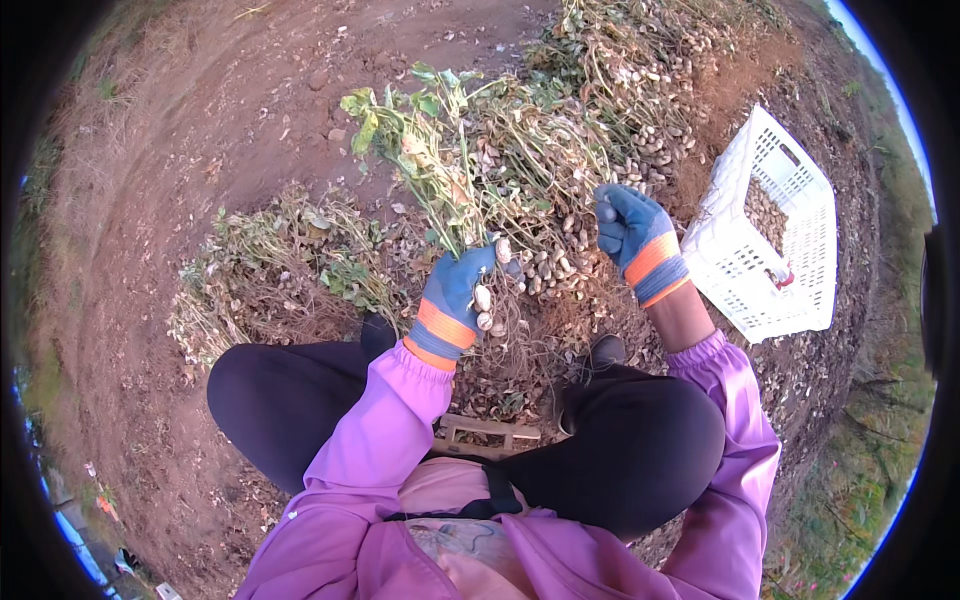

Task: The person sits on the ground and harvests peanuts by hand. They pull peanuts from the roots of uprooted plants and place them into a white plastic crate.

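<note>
My left hand, in a blue and orange work glove, grips a bunch of peanut plants by the lower stems. Green and yellowing leaves point away from me, while roots and a few pale pods hang on the near side of the fist. My right hand, gloved the same way, is raised to the right of the bunch with its fingers curled; whether a pod is inside them cannot be told. Between the hands and just beyond lie peanut pods still among dry stems.
A white perforated plastic crate with peanuts inside stands tilted at the right. A large heap of peanut plants lies ahead, and leafy stripped-looking vines at the left. A wooden slatted piece is between my legs.
</note>
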The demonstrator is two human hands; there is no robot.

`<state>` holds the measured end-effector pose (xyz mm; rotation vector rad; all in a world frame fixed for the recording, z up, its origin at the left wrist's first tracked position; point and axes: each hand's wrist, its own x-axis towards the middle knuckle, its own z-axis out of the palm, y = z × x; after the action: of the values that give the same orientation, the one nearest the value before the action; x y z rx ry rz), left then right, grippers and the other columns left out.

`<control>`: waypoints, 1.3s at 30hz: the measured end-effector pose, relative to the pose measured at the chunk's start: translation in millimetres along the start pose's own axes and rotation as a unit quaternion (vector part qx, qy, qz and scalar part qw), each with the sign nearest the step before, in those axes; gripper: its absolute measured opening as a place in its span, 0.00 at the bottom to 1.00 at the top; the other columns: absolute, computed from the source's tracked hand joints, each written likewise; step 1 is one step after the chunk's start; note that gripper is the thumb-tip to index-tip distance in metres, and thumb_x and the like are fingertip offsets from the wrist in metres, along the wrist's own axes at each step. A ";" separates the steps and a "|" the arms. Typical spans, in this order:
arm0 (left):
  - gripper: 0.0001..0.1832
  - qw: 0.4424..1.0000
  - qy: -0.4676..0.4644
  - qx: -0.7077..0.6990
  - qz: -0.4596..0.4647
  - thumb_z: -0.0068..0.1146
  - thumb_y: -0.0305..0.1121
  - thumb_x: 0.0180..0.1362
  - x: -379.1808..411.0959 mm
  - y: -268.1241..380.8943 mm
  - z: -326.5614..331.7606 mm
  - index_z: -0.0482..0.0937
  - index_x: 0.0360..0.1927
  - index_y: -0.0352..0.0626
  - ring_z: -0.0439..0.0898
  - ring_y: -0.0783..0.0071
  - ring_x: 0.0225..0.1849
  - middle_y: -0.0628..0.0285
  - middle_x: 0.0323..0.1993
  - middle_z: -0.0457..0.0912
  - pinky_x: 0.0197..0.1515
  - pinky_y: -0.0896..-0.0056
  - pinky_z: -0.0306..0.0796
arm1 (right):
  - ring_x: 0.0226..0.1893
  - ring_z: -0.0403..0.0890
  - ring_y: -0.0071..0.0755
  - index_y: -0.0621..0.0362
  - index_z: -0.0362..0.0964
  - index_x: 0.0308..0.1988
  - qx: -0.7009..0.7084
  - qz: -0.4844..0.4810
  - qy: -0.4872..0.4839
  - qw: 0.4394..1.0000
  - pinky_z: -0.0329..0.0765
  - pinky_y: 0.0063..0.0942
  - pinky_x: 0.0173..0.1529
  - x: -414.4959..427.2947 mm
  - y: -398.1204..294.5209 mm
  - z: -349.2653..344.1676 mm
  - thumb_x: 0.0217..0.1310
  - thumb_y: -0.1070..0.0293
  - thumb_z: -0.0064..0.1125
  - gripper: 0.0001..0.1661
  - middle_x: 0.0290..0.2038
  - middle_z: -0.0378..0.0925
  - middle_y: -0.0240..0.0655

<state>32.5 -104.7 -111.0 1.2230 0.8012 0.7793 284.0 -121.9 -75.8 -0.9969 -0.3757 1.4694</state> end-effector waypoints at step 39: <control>0.09 0.966 0.017 0.224 0.129 0.47 0.25 0.55 -2.4 0.8 -4.8 0.77 0.39 0.38 0.80 0.62 0.41 0.59 0.34 0.81 0.49 0.67 0.70 | 0.16 0.68 0.17 0.59 0.69 0.37 -0.362 0.012 -0.071 0.929 0.66 0.19 0.19 -22.3 26.0 65.1 0.59 0.68 0.53 0.08 0.19 0.67 0.25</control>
<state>27.1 -104.3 -110.7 1.7486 0.8852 0.8582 215.3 -126.3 -49.9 -1.4736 -1.0675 1.4496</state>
